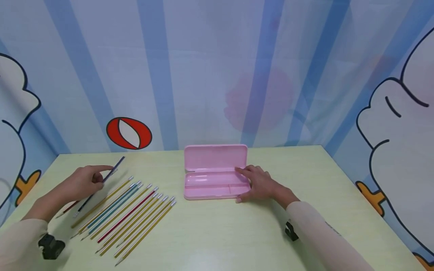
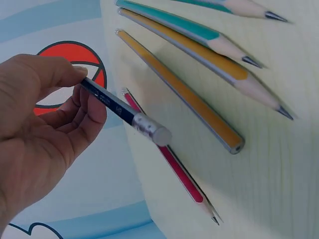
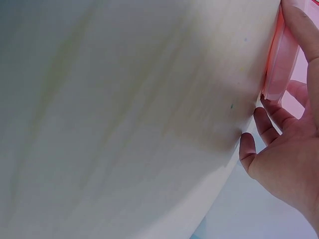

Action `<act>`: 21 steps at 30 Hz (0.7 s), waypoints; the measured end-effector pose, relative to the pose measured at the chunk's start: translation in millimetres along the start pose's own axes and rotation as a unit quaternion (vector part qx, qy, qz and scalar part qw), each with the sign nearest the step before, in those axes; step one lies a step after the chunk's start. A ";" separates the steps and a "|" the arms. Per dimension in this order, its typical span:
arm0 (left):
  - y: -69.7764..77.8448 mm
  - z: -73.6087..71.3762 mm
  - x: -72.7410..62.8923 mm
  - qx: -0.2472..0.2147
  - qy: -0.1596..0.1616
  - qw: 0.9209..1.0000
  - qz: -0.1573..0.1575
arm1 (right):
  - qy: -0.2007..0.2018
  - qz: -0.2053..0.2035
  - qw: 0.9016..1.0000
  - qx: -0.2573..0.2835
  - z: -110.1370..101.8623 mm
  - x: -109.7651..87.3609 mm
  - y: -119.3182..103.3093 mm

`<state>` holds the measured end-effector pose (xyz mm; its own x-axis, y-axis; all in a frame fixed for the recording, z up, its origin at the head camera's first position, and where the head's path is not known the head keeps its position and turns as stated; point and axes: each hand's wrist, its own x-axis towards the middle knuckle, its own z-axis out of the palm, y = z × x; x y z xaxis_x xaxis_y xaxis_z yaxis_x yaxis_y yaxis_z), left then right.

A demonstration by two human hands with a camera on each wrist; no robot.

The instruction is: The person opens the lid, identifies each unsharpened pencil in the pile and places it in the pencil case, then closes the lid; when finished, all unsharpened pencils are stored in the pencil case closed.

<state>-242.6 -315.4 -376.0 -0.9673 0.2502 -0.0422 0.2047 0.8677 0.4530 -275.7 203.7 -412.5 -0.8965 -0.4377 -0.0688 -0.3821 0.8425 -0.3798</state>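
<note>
My left hand (image 1: 79, 184) pinches a dark blue pencil (image 2: 112, 104) between thumb and fingers, over the left end of a row of pencils. Its silver-ended eraser points toward the camera in the left wrist view. Beneath it a red pencil (image 2: 182, 172) lies on the table. At the table's middle, a pink pencil case (image 1: 203, 196) lies with its lid (image 1: 215, 158) raised at the back and its divided inside showing. My right hand (image 1: 261, 184) grips the case's right end, thumb at the front corner and fingers toward the lid side.
Several yellow pencils (image 1: 145, 231), teal pencils (image 1: 113, 207) and another red pencil (image 1: 127, 214) lie slantwise side by side on the pale wooden table (image 1: 217, 241). A blue striped cloth backdrop (image 1: 203, 75) stands behind the table's back edge.
</note>
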 end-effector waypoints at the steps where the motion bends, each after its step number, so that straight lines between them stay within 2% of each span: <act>1: 1.3 -0.6 0.0 -0.002 0.004 1.000 0.002 | -0.001 0.001 1.000 0.000 0.0 -0.1 0.0; 12: 19.4 -2.7 0.5 -0.014 0.054 0.998 0.041 | 0.002 -0.012 1.000 -0.005 -0.7 0.5 0.8; 18: 30.7 0.5 0.1 -0.038 0.055 0.997 0.038 | 0.000 -0.010 1.000 -0.006 -0.5 0.6 0.7; 21: 34.6 2.3 -0.9 -0.048 0.069 0.996 0.037 | -0.001 -0.010 1.000 -0.006 -0.4 0.6 0.6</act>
<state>-234.3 -284.7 -362.3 -0.9631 0.2442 0.1135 0.2664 0.8023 0.5343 -276.6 204.0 -412.4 -0.8880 -0.4554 -0.0636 -0.4030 0.8374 -0.3693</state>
